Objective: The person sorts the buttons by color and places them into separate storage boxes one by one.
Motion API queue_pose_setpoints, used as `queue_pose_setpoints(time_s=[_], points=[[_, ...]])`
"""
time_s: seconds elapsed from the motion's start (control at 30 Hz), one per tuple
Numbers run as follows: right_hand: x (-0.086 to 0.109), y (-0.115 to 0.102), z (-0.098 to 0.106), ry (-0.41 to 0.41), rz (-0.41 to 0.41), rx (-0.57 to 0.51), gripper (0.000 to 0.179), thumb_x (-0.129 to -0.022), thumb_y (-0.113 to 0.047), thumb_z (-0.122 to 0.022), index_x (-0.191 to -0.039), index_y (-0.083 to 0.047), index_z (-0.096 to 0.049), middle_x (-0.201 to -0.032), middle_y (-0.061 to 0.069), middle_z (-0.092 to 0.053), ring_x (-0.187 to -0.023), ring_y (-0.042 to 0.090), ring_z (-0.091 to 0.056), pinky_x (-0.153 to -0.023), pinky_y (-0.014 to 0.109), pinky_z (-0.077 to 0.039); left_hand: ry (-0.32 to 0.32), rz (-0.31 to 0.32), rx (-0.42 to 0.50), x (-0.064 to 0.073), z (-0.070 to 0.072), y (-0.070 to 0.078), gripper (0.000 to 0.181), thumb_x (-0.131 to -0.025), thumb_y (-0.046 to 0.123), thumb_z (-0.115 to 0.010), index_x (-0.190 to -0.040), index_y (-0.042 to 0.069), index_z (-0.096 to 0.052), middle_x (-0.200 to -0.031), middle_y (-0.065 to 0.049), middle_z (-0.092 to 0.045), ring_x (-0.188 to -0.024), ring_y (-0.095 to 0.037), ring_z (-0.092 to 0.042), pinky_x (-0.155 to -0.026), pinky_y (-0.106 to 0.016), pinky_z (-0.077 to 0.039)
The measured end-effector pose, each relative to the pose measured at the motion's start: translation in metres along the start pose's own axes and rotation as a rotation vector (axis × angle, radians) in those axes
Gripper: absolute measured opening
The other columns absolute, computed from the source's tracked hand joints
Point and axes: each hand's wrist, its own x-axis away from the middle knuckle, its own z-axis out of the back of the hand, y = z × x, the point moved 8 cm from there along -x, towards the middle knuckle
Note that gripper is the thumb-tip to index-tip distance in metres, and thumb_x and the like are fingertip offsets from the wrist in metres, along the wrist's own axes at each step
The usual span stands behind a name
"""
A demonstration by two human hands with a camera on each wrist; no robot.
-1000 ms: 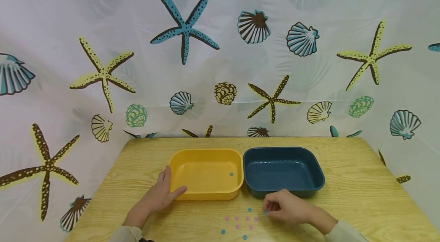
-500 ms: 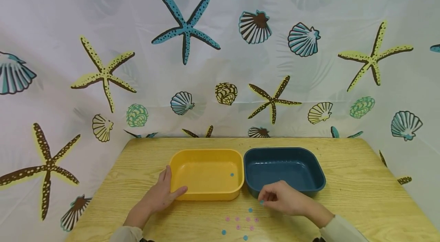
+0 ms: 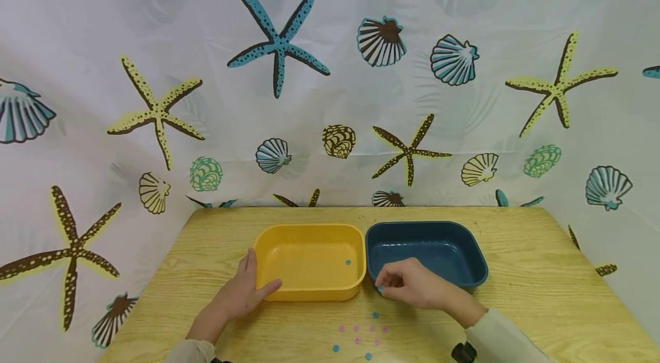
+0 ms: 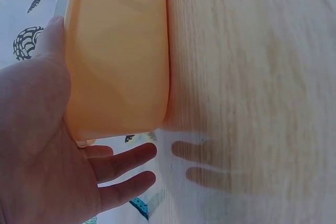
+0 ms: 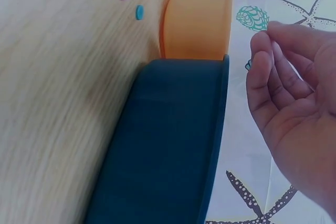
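Right fingers (image 5: pixel 259 74) pinch 1 blue disc (image 3: pixel 381 288); left fingers (image 4: pixel 126 162) spread against yellow tub (image 3: pixel 309 295).

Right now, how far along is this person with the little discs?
Apparently early on. Done: one small round blue disc lies in the yellow plastic tray. In hand: the right hand pinches another small blue disc. Remaining: three blue discs and six pink discs on the wood-grain table.

Head view: even, soft light; pale glare on dark blue rectangular plastic tub (image 3: pixel 425 260). Wrist views hazier; left one shows finger-shaped dark patches, shadow or reflection unclear, on pale wood-grain tabletop (image 4: pixel 257 77).
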Motion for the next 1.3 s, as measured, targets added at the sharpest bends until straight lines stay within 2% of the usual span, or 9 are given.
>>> queue_pose_setpoints(time_s=[0.2,0.43,0.6,0.77,1.0,1.3], points=[[-0.01,-0.001,0.001,0.008,-0.031,-0.013,0.009,-0.091,-0.01,-0.063,-0.098,-0.015,-0.067,-0.082,0.003,-0.066,-0.069,0.006,-0.057,-0.061,0.024,-0.049,-0.012,0.01,-0.001,0.0,0.0,-0.001,0.11,-0.089,0.067,-0.044,-0.144,-0.014,0.006,-0.148,-0.037,-0.006,-0.119,-0.052,-0.042,-0.094,-0.057,-0.038],[-0.022,-0.001,0.001,0.008,-0.052,0.001,0.008,-0.092,-0.012,-0.063,-0.098,-0.015,-0.067,-0.083,-0.001,-0.066,-0.071,0.008,-0.059,-0.064,0.025,-0.049,-0.018,0.003,-0.015,-0.001,-0.001,-0.002,0.111,-0.088,0.067,-0.045,-0.144,-0.014,0.006,-0.147,-0.037,-0.006,-0.12,-0.052,-0.041,-0.096,-0.057,-0.036],[-0.03,-0.002,-0.001,0.005,-0.056,-0.001,0.009,-0.092,-0.01,-0.062,-0.099,-0.007,-0.067,-0.084,0.002,-0.066,-0.072,0.008,-0.059,-0.064,0.025,-0.05,-0.018,0.006,-0.012,-0.002,-0.002,-0.003,0.112,-0.087,0.066,-0.049,-0.144,-0.015,0.006,-0.147,-0.037,-0.005,-0.123,-0.052,-0.037,-0.097,-0.057,-0.035],[-0.038,-0.006,0.0,0.011,-0.034,0.008,0.011,-0.092,-0.007,-0.061,-0.1,-0.005,-0.067,-0.08,-0.003,-0.065,-0.07,0.009,-0.059,-0.064,0.026,-0.05,-0.022,0.007,-0.015,-0.002,-0.002,-0.003,0.111,-0.088,0.063,-0.05,-0.143,-0.015,0.006,-0.147,-0.038,-0.005,-0.125,-0.052,-0.034,-0.099,-0.057,-0.033],[-0.048,-0.009,-0.004,0.002,-0.038,-0.002,0.012,-0.093,-0.007,-0.059,-0.102,-0.004,-0.067,-0.084,0.006,-0.065,-0.07,0.012,-0.059,-0.065,0.025,-0.05,-0.025,0.008,-0.011,-0.003,-0.002,-0.002,0.112,-0.087,0.064,-0.05,-0.143,-0.015,0.006,-0.147,-0.038,-0.005,-0.125,-0.052,-0.035,-0.098,-0.057,-0.034],[-0.064,-0.003,-0.002,0.035,-0.086,0.035,0.012,-0.093,-0.008,-0.06,-0.102,-0.005,-0.066,-0.085,-0.005,-0.062,-0.073,0.012,-0.059,-0.066,0.025,-0.05,-0.017,0.008,0.011,-0.003,-0.002,-0.003,0.114,-0.086,0.066,-0.05,-0.144,-0.014,0.006,-0.147,-0.037,-0.006,-0.125,-0.051,-0.034,-0.099,-0.057,-0.033]])
